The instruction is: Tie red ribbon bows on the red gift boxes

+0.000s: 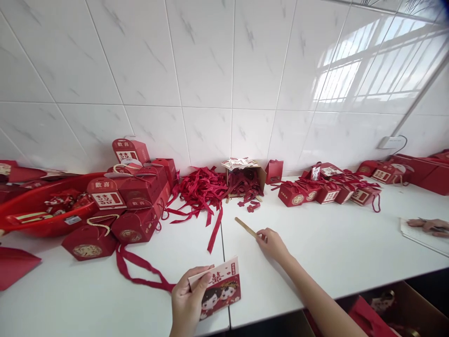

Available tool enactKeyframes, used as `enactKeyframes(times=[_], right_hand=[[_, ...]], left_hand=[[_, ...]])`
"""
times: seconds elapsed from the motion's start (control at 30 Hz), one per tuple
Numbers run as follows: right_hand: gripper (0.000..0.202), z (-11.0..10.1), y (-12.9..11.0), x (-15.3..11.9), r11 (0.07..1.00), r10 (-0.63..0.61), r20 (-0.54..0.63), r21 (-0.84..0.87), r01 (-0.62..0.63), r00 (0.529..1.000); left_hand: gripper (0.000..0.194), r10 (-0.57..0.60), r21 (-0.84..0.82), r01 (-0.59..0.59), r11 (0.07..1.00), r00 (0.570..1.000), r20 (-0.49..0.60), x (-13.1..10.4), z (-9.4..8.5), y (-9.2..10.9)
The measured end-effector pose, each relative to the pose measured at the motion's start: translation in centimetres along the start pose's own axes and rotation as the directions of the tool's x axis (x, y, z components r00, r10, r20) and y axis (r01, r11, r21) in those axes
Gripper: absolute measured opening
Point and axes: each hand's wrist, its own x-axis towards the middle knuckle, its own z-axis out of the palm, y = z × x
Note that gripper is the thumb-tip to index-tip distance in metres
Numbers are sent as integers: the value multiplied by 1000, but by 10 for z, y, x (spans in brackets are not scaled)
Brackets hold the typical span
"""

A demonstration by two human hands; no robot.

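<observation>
My left hand [189, 295] is closed around a small red-and-white printed card packet [221, 291], thumb on its face. The packet carries a cartoon couple and a red double-happiness character, and is tilted above the front of the table. A dark red ribbon [140, 267] runs across the table up to my left wrist; whether it is held cannot be told. Farther right, my right hand [271, 244] pinches the near end of a narrow, flat gold strip [245, 227]. Its far end points toward a heap of red ribbons [203, 185].
Red gift boxes [136, 222] are stacked at left beside a red basin [59, 224]. An open carton [261, 178] holds dark red pieces, with printed cards [242, 163] on top. More ribboned boxes [328, 192] line the wall. Another person's hand [430, 225] rests on paper.
</observation>
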Motion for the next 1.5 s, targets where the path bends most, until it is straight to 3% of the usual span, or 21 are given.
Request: enactKeyframes(times=[0.13, 0.27, 0.4, 0.47, 0.53, 0.6, 0.7, 0.77, 0.8, 0.9, 1.0, 1.13, 1.27, 1.5], right_hand=[[14, -5, 1, 0, 998, -32, 13, 60, 31, 999], [13, -15, -7, -10, 982, -59, 25, 179, 54, 998], [19, -33, -32, -31, 917, -153, 62, 381, 119, 986], [19, -44, -50, -44, 775, -279, 31, 597, 207, 960], [12, -56, -70, -56, 556, -438, -62, 765, 325, 897], [5, -66, -89, -67, 440, -575, -156, 768, 465, 803], [19, -77, -112, -77, 448, -742, -167, 597, 666, 649], [26, -81, -123, -83, 456, -805, -120, 502, 735, 581], [27, -82, -127, -86, 462, -819, -99, 472, 751, 566], [24, -77, -133, -93, 507, -817, -79, 376, 776, 572], [21, -59, -131, -98, 583, -786, -93, 215, 784, 611], [21, -23, -122, -99, 662, -723, -180, 93, 743, 667], [18, 5, -120, -97, 715, -647, -272, 109, 690, 713], [17, 19, -125, -92, 725, -620, -313, 123, 678, 720]], left_hand=[[30, 31, -18, -31, 999, 1000, 2, -2, 0, 3], [25, 96, -12, -96, 995, 995, 7, 0, -12, 2], [15, 145, -57, -137, 989, 968, 203, 4, -28, 9], [11, 118, -99, -90, 991, 937, 330, 3, -31, 19], [7, 102, -90, -68, 994, 886, 452, -3, -28, 32], [3, 131, -35, -135, 990, 819, 559, -11, -20, 45], [8, 233, 27, -320, 947, 743, 628, -22, -6, 59], [9, 292, 29, -382, 924, 752, 591, -25, 0, 62], [9, 302, 33, -380, 924, 782, 545, -25, 3, 61], [10, 214, 76, -250, 965, 923, 321, -22, 7, 52], [20, 71, 90, -84, 992, 988, 134, -20, 10, 36], [24, 66, 86, -70, 994, 997, 39, -21, 14, 18], [22, 135, 75, -139, 987, 989, 66, -25, 14, 9], [23, 200, 26, -207, 978, 964, 176, -30, 9, -1]])
